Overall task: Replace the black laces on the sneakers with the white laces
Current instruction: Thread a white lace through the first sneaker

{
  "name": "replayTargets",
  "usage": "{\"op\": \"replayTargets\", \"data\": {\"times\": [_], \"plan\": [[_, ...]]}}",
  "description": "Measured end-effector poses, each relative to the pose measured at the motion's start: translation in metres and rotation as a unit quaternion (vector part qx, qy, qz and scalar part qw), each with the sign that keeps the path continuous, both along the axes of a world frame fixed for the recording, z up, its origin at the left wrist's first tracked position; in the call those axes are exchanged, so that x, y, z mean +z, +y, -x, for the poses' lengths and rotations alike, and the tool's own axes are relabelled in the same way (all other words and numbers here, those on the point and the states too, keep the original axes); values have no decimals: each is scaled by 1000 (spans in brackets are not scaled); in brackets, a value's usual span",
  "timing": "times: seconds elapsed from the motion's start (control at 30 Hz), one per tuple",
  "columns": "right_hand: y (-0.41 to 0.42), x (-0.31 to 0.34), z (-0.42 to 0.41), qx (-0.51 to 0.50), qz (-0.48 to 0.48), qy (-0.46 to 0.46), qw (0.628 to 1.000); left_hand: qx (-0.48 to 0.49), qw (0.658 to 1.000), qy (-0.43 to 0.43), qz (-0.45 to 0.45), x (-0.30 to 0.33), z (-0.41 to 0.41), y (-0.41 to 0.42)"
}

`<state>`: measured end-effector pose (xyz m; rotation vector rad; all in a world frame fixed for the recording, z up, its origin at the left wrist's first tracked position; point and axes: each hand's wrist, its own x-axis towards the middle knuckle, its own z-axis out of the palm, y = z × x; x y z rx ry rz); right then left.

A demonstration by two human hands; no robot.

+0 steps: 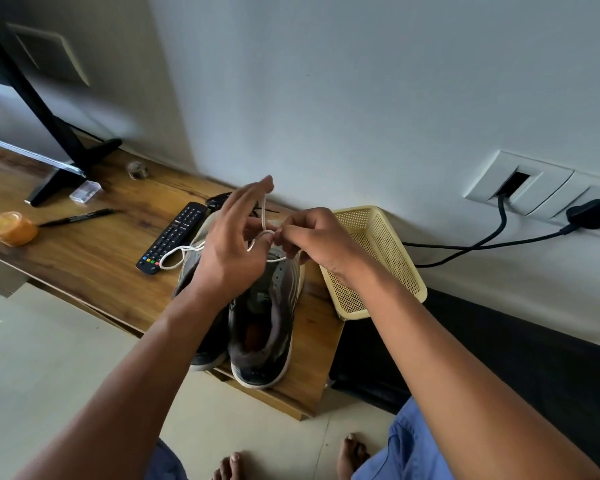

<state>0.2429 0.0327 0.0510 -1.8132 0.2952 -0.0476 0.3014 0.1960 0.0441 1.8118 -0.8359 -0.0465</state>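
Two dark grey sneakers (257, 323) with white soles stand side by side at centre frame on the wooden counter (84, 258). Above them, the left hand (232, 244) and right hand (312, 240) meet, each pinching the thin white lace (264, 216). Black laces (219, 199), seemingly, lie behind, beside a black remote (174, 233).

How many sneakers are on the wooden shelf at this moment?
2. The right sneaker stands heel toward the camera near the shelf's front edge; the left sneaker sits against it, mostly hidden under the left hand and forearm.
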Motion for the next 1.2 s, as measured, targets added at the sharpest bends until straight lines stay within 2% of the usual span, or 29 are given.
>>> {"op": "replayTargets", "data": {"times": [0.2, 0.43, 0.67, 0.77, 0.9, 0.97, 1.1, 1.2], "plan": [[1, -12, -4, -54, 52, -3, 997, 16, 997, 64, -30, 1, -10, 6], [4, -21, -5, -71, 127, -12, 989, 52, 991, 95, -77, -5, -12, 5], [8, -25, -5, -81, 174, -10, 981, 103, 981, 69, -151, -10, -14, 8], [10, -25, -5, -83, 176, -8, 981, 92, 979, 65, -170, -9, -13, 8], [11, -22, -3, -104, 190, 4, 976, 128, 975, 53, -175, -10, -15, 9], [12, -22, -2, -103, 226, 33, 968, 139, 974, 31, -179, -10, -16, 9], [29, -29, 3, -57, 357, 108, 926, 128, 969, -4, -210, -13, -14, 7], [36, -33, 5, -61, 351, 113, 928, 106, 966, -29, -235, -15, -12, 5]]}}
